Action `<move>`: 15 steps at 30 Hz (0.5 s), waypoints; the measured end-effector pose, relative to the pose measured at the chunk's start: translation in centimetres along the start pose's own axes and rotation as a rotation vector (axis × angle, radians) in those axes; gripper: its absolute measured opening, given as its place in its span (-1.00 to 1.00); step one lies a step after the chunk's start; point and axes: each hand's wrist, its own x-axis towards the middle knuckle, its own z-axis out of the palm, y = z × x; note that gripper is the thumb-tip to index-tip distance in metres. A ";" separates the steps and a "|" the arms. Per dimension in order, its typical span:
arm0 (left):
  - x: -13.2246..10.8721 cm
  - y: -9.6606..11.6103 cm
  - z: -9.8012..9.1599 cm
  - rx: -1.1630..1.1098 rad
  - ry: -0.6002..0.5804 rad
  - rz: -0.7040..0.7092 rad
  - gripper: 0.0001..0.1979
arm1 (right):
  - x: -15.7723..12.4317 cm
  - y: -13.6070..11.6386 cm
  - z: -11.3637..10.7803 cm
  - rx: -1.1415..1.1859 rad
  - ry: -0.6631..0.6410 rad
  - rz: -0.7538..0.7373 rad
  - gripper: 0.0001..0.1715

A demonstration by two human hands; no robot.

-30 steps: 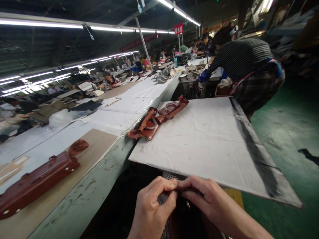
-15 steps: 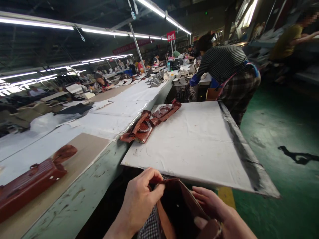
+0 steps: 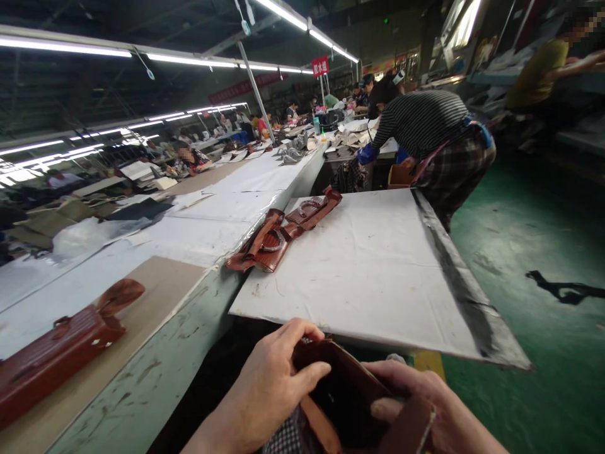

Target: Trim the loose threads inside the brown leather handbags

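Observation:
A brown leather bag (image 3: 362,372) with a dark inside is held at my lap, its mouth facing me. My left hand (image 3: 278,378) grips the bag's left rim; its thumb lies over the edge and the fingers curl behind. On the opposite side, my right hand (image 3: 416,397) has its thumb inside and its fingers against the outer wall. A brown flap (image 3: 409,425) hangs at the near right. Checked cloth (image 3: 286,435) shows below my left wrist. The lower part of the bag is out of view.
A white-covered board (image 3: 359,271) lies ahead, with brown leather bag pieces with handles (image 3: 274,243) at its left edge. On the long bench (image 3: 184,233) sits another brown bag (image 3: 61,353). A co-worker in a striped top (image 3: 425,120) bends beyond the board.
My left thumb has shifted right and extends over the bag's opening. The bag's rim has tilted slightly, and my right hand has moved a little to the right with it.

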 end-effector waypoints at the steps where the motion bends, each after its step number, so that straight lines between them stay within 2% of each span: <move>1: 0.4 0.1 0.1 -0.015 -0.020 0.015 -0.85 | 0.0 0.2 0.0 0.001 -0.001 0.007 -0.49; 8: 3.4 0.4 0.3 0.163 -0.216 0.329 -0.92 | -0.5 0.1 -1.2 -0.011 -0.124 0.001 -0.50; 12: 3.8 0.5 0.4 0.221 -0.228 0.368 -0.90 | -1.4 0.2 -1.2 -0.144 -0.085 -0.027 -0.47; 15: 3.9 0.6 0.7 0.225 -0.228 0.376 -0.90 | -2.3 0.3 -1.1 -0.286 -0.027 -0.065 -0.57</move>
